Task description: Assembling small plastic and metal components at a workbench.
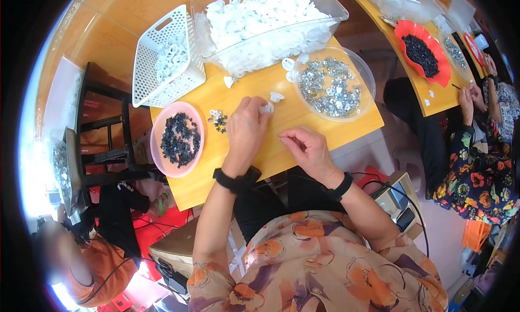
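Observation:
My left hand (246,129) is over the middle of the yellow table, its fingers closed on a small white plastic part (266,108). Just beyond those fingertips lies another white plastic piece (277,97). To the right, my right hand (310,150) hovers near the table's front edge with thumb and forefinger pinched together; whatever they hold, if anything, is too small to see. A little pile of dark and metallic bits (218,120) lies left of my left hand. Beyond my right hand is a round clear tub (370,87) of shiny metal pieces.
A pink bowl (155,144) of black parts stands at the left edge. A white perforated basket (142,68) and a big clear bin (260,45) of white parts fill the back. At another table, a person's hands (467,101) work near a red dish (440,52).

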### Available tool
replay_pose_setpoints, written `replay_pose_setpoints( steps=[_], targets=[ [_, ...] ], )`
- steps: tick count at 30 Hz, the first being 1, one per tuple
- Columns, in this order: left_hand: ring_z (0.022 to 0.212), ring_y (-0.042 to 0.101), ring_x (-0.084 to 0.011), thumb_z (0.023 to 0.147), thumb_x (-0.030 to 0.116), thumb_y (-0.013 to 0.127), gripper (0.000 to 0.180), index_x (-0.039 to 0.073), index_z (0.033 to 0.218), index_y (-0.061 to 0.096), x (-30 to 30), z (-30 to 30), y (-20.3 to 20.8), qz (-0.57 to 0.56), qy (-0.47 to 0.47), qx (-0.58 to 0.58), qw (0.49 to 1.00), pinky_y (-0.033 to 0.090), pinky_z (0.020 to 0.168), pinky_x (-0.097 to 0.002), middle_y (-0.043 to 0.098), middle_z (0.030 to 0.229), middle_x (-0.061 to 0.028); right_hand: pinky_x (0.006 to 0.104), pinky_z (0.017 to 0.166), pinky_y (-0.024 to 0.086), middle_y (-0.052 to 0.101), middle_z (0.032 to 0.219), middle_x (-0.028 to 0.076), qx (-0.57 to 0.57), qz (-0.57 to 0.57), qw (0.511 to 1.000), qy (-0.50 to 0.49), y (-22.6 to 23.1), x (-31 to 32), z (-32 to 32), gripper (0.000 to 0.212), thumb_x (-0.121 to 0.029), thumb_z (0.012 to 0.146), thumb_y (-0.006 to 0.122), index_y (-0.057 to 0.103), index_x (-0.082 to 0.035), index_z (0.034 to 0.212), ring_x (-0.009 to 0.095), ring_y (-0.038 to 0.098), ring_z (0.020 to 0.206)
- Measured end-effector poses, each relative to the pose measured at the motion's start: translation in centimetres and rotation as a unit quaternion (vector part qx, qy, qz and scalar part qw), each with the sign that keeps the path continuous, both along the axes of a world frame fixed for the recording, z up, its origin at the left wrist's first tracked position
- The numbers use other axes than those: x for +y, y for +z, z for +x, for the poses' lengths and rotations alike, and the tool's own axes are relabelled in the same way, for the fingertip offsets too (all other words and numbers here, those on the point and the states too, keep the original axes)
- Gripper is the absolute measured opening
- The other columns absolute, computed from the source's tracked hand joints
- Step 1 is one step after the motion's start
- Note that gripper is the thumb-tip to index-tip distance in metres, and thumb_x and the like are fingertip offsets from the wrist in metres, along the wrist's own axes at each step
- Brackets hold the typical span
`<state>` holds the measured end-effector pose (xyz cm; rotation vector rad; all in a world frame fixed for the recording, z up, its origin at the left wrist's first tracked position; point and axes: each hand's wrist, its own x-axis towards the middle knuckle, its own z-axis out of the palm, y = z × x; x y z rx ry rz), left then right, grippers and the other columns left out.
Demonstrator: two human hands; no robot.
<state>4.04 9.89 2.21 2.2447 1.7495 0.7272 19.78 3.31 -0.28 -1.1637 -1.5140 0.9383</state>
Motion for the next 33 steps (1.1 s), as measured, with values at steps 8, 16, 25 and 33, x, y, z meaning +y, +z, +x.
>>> replay_pose_setpoints(
  steps=[8,16,25,33],
  targets=[
    [0.076,0.061,-0.0326,0.075,0.004,0.066,0.030,0.006,0.104,0.060,-3.5,-1.4,1.6,-0.076,0.018,-0.083,0.993,0.048,0.066,-0.0406,0.058,0.096,-0.0127,0.0254,0.052,0.041,0.057,0.073,0.007,-0.001,-0.008,1.000,-0.009,-0.2,0.0,-0.4,0.008,-0.004,0.083,0.063,0.063,0.000,0.090,0.014,0.052,0.055],
    [0.069,0.059,-0.0267,0.077,0.004,0.064,0.026,0.005,0.103,0.061,-0.4,-2.3,0.5,0.006,0.028,0.005,1.000,0.046,0.062,-0.0371,0.059,0.090,-0.0114,0.0243,0.052,0.042,0.057,0.072,0.007,-0.016,0.005,1.000,-0.017,0.0,0.0,-0.5,0.008,-0.003,0.082,0.064,0.063,-0.001,0.089,0.013,0.052,0.054],
    [0.076,0.060,-0.0317,0.079,0.008,0.064,0.020,0.007,0.099,0.063,-0.7,-1.1,1.6,0.015,0.018,-0.007,1.000,0.047,0.065,-0.0401,0.057,0.087,-0.0120,0.0252,0.051,0.042,0.056,0.071,0.007,-0.012,0.002,1.000,-0.019,-0.1,-0.1,-0.5,0.007,-0.003,0.082,0.065,0.063,-0.002,0.089,0.014,0.052,0.054],
    [0.073,0.060,-0.0321,0.077,0.007,0.064,0.008,0.007,0.085,0.062,-0.2,-0.2,-0.5,-0.010,-0.009,0.003,1.000,0.047,0.062,-0.0422,0.055,0.083,-0.0108,0.0261,0.051,0.042,0.057,0.072,0.007,-0.023,0.015,0.999,-0.024,0.0,-0.2,-0.7,0.008,-0.004,0.082,0.065,0.063,-0.001,0.089,0.015,0.052,0.054]
  ],
)
